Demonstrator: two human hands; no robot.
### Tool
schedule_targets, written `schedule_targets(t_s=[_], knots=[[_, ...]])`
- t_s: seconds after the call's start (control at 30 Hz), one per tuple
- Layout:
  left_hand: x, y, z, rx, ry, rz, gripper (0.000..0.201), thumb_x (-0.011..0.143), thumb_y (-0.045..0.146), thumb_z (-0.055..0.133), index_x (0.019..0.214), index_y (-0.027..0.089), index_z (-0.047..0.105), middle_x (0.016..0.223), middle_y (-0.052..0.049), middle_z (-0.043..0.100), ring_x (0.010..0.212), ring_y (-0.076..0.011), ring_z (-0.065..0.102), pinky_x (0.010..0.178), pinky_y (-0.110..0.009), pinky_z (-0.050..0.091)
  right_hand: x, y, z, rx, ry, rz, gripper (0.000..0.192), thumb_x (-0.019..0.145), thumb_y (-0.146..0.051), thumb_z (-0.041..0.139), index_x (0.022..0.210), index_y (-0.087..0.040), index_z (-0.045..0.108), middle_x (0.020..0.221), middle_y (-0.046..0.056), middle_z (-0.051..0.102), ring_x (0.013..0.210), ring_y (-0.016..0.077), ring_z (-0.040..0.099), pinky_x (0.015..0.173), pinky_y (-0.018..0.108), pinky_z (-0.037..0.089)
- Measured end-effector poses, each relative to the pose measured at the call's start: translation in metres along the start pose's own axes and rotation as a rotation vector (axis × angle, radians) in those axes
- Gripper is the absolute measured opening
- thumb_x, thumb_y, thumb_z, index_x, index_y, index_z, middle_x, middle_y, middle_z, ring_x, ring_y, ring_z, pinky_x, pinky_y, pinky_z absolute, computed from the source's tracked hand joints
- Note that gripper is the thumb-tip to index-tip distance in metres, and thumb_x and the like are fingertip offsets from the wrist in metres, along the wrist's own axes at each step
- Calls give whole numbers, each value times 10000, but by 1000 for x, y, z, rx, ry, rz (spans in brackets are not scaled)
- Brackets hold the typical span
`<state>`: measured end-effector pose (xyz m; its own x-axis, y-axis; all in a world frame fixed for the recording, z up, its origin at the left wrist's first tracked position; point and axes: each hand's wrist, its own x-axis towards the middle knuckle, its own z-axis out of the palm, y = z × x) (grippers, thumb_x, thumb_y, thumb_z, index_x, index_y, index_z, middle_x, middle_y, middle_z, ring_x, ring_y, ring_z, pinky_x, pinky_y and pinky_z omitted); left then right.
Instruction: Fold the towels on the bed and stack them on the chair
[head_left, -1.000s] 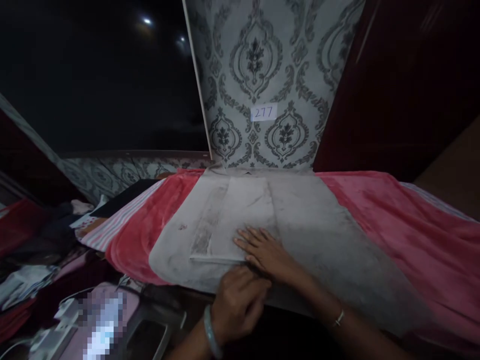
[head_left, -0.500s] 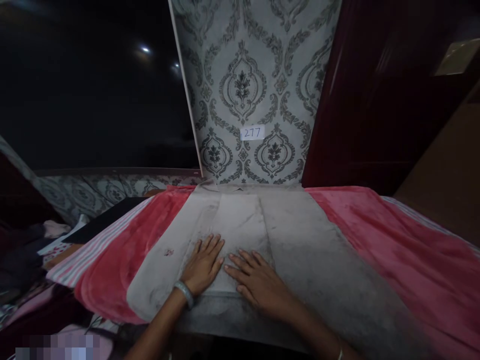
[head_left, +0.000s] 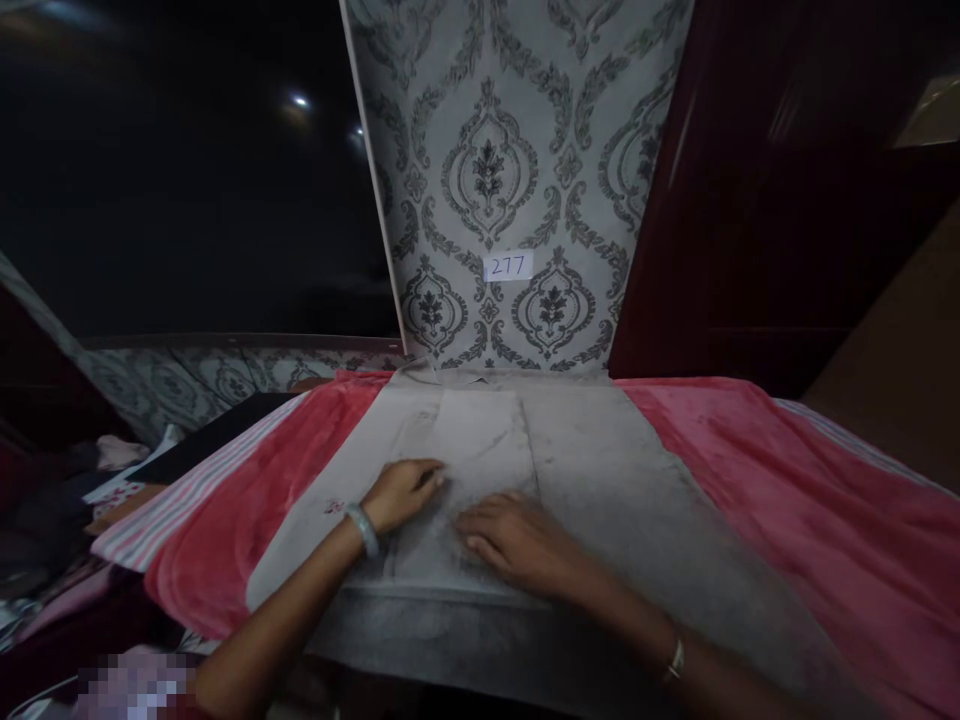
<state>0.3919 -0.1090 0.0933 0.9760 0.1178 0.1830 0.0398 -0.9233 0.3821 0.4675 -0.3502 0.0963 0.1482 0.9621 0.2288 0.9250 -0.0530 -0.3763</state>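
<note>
A grey plush cloth (head_left: 607, 490) lies spread over the surface in front of me, with a lighter folded panel (head_left: 480, 430) down its middle. On the left part of the panel is my left hand (head_left: 399, 495), turned partly on its side, thumb apart from the fingers, nothing held. My right hand (head_left: 517, 535) is low over the panel's right side, its fingers loosely bent and a little blurred, with nothing visible in it. Whether the fingertips press on the cloth is hard to see. A small reddish mark (head_left: 333, 507) shows on the cloth left of my left wrist.
Red plush cloth (head_left: 757, 450) extends on both sides beneath the grey one, with a striped edge (head_left: 180, 490) at left. Behind stand a patterned wall (head_left: 487, 180), a large dark screen (head_left: 187, 200) and a dark red panel (head_left: 720, 220). Cloth items (head_left: 60, 610) are heaped at lower left.
Both hands lay flat with fingers spread. Now the left has turned on its side and shifted slightly left, and the right hand's fingers have drawn in and bent.
</note>
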Motion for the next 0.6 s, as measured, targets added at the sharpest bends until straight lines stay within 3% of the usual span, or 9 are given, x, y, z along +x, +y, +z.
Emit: schedule_targets(t_s=[0.07, 0.17, 0.3, 0.47, 0.6], knots=[[28, 3, -2, 7, 3, 8, 454, 940, 445, 451, 1285, 237, 661, 1305, -75, 679, 1221, -251, 624, 1062, -415, 474, 17, 1, -2, -40, 22, -27, 297, 1016, -287, 467, 1222, -240, 677, 1169, 59, 705, 1116, 213, 608, 1025, 391, 398], [66, 6, 7, 55, -131, 78, 543, 909, 446, 516, 1398, 214, 564, 1501, -95, 505, 1395, -250, 466, 1150, -427, 387, 35, 4, 8, -45, -17, -147, 397, 996, -375, 531, 1360, -231, 596, 1410, 94, 571, 1326, 244, 473, 1120, 412, 328], [96, 3, 29, 209, -315, 25, 651, 922, 504, 503, 1511, 244, 407, 1625, -126, 268, 1508, -333, 232, 1172, -638, 219, 37, 8, 27, 35, -102, -222, 530, 1022, -484, 446, 1515, -290, 417, 1597, 67, 350, 1482, 244, 257, 1219, 487, 150], [123, -14, 36, 270, -316, 69, 609, 981, 531, 366, 1545, 303, 329, 1655, -88, 202, 1533, -309, 147, 1182, -646, 131, 30, 10, 31, 107, -129, -182, 545, 1035, -494, 398, 1553, -336, 331, 1637, 28, 254, 1521, 224, 145, 1235, 503, 86], [149, -30, 33, 325, -314, -1, 619, 994, 515, 338, 1563, 276, 294, 1665, -92, 163, 1535, -329, 113, 1177, -653, 130, 31, 8, 26, 120, -136, -163, 542, 1039, -500, 384, 1555, -345, 325, 1638, 11, 243, 1524, 206, 133, 1245, 478, 69]])
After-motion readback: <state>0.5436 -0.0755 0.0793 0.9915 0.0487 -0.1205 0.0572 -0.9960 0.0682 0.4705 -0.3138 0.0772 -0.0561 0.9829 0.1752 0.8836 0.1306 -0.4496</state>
